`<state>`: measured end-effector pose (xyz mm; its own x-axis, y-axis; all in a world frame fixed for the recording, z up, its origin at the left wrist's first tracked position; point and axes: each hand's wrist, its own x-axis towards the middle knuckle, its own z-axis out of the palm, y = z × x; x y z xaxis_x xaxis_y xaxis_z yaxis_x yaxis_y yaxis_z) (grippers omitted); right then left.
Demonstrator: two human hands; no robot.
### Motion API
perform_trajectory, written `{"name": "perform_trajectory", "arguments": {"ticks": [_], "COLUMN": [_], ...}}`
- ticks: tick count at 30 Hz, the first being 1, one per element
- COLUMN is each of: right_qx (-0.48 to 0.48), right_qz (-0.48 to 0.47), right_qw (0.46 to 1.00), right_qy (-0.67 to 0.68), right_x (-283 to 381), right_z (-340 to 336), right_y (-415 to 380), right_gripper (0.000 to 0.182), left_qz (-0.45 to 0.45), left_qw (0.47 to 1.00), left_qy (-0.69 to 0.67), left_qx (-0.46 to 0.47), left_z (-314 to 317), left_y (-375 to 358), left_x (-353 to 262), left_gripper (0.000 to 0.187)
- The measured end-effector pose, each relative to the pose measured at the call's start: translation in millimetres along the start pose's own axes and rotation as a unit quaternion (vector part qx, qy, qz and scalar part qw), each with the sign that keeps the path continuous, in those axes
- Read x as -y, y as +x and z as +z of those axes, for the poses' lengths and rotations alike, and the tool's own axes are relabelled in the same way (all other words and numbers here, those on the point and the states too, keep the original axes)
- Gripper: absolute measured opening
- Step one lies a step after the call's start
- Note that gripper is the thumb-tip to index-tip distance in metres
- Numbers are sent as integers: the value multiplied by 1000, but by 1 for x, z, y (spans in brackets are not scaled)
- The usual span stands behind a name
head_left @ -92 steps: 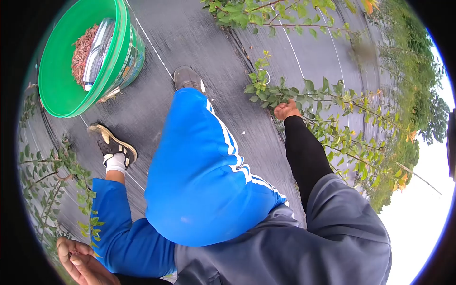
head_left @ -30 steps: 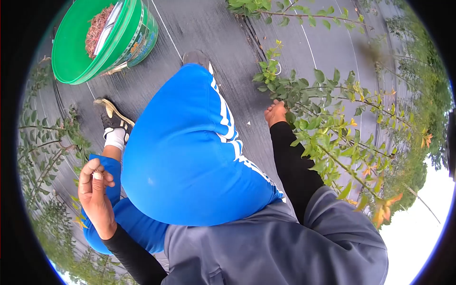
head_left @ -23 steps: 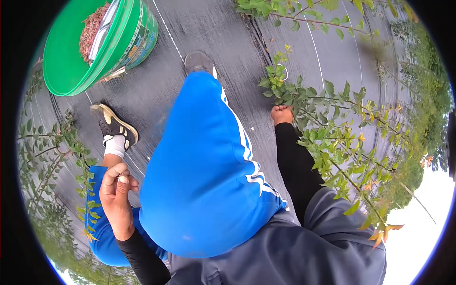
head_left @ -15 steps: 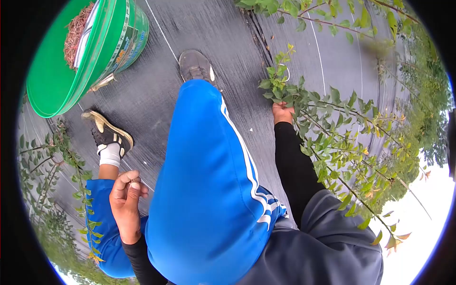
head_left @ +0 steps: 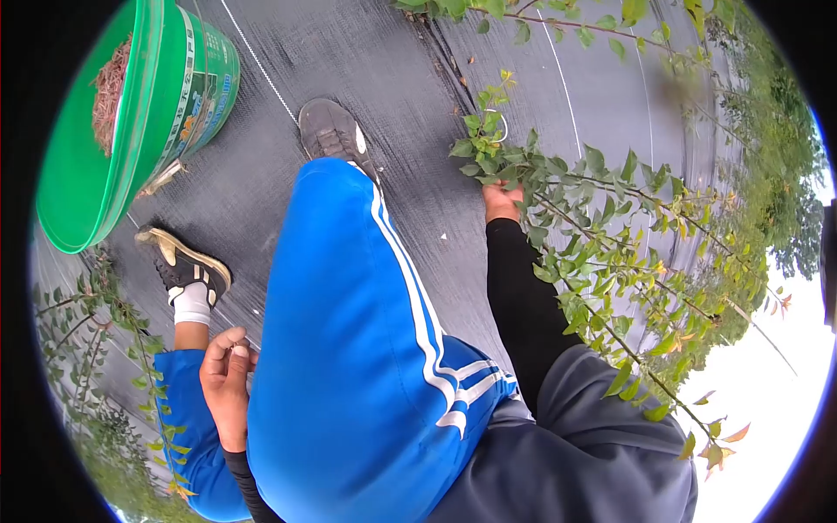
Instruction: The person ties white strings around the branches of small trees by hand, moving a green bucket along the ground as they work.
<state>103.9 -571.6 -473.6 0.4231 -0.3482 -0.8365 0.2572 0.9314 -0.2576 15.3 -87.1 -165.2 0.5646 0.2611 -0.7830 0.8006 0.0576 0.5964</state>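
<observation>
My left hand (head_left: 227, 375) is beside my raised blue knee, with thumb and fingertips pinched together. Whatever lies between them is too small to make out. On the other side, my right hand (head_left: 503, 200) reaches low into a leafy plant (head_left: 558, 179), its fingers curled at the stems and partly covered by leaves. Just above that hand, a thin white loop (head_left: 501, 126) shows among the leaves. Long branches spread from the plant toward the right and over my dark sleeve.
A green bucket (head_left: 187, 96) at upper left holds a heap of thin reddish-brown pieces (head_left: 111, 91). Black ground sheeting (head_left: 410, 174) with white lines lies under my shoes (head_left: 331, 131). Another leafy branch (head_left: 144, 336) hangs at left, and more foliage (head_left: 610, 35) crosses the top right.
The view has shifted, so the bucket and plant sit further left. My left hand stays pinched and now sits closer against the knee. My right hand stays among the leaves.
</observation>
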Motion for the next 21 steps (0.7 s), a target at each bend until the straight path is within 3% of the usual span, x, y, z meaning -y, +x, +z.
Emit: {"name": "perform_trajectory", "arguments": {"ticks": [4,6,8,10,12,14,16,17,19,21], "right_qx": [-31,-30,-97,-38,34,192,306,395,455,420], "right_qz": [-47,-31,-6,23,68,11,-30,-40,13,71], "right_qw": [997,985,949,849,765,572,467,433,360,328], "right_qy": [-49,-167,-302,-526,-640,-797,-829,-809,-814,-843], "right_x": [-22,-29,-49,-69,-85,-94,-104,-118,-128,-133], "right_z": [12,-8,-17,-32,-53,-74,-82,-106,-82,-35], "right_y": [-24,-28,-51,-86,-122,-149,-177,-175,-197,-231], "right_gripper": [10,11,11,13,13,24,27,28,32,35], "left_qz": [-7,-4,1,5,-17,-38,-42,-47,-63,-78], "left_qw": [1000,1000,999,996,994,995,992,990,986,981], "left_qy": [-6,-28,-54,-88,-104,-87,-114,-127,-146,-166], "left_qx": [-7,-4,-1,0,-26,21,29,35,48,60], "left_z": [-3,-4,-4,-1,18,4,15,18,28,37], "left_y": [2,4,7,12,12,39,48,50,55,60], "left_x": [3,8,13,19,5,47,49,52,61,70], "left_gripper": [18,19,20,21,23,27,27,27,27,28]}}
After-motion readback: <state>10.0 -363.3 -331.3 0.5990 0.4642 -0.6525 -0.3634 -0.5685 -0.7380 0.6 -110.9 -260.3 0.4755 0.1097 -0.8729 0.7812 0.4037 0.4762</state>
